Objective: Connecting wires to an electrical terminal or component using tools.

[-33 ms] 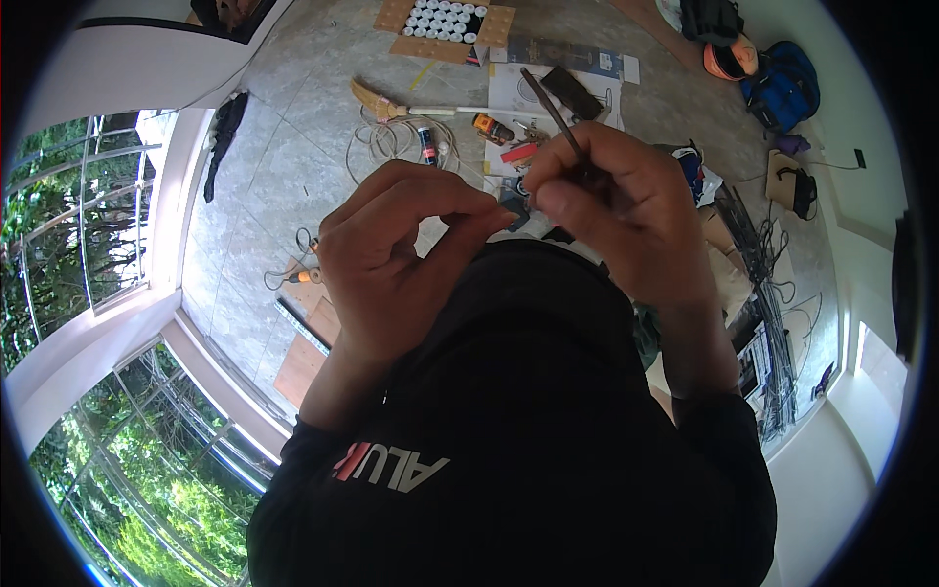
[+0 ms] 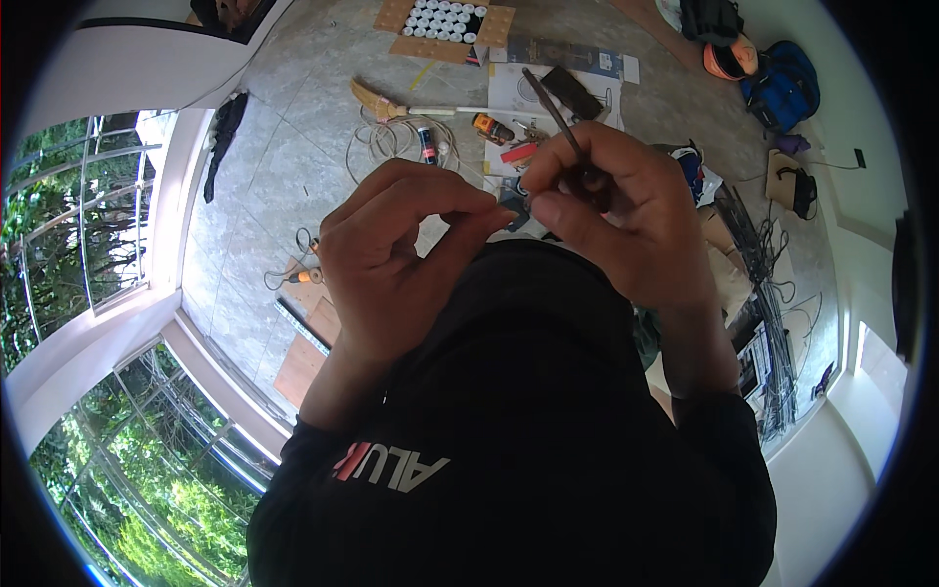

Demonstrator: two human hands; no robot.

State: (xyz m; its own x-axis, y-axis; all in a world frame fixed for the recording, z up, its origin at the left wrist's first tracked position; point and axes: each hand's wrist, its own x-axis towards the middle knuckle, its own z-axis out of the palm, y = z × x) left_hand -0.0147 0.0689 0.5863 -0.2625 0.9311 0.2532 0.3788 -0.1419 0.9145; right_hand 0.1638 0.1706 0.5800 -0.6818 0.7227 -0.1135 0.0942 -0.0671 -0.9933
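My left hand (image 2: 391,249) is raised in front of my chest, thumb and forefinger pinched together. Whatever sits between those fingertips is too small to make out. Close by on the right, my right hand (image 2: 631,215) is curled round a thin dark rod-like tool (image 2: 553,108). Its long end slants up and left past the forefinger, while a rounded dark part shows inside the palm. The tool's exact kind is unclear. A small gap separates the two hands, and the right thumb and forefinger tips stand slightly apart.
On the tiled floor lie a broom (image 2: 381,103), coiled cable (image 2: 381,142), a black tube (image 2: 427,147), a yellow-black tool (image 2: 492,127) and a dark flat slab (image 2: 572,93). An open carton (image 2: 445,49) of white-capped items stands farther off. Black cables (image 2: 768,264) and a blue backpack (image 2: 782,88) lie right.
The right thumb has eased slightly away from the forefinger, and more of the tool's dark rounded part shows in the palm. The left hand looks unmoved.
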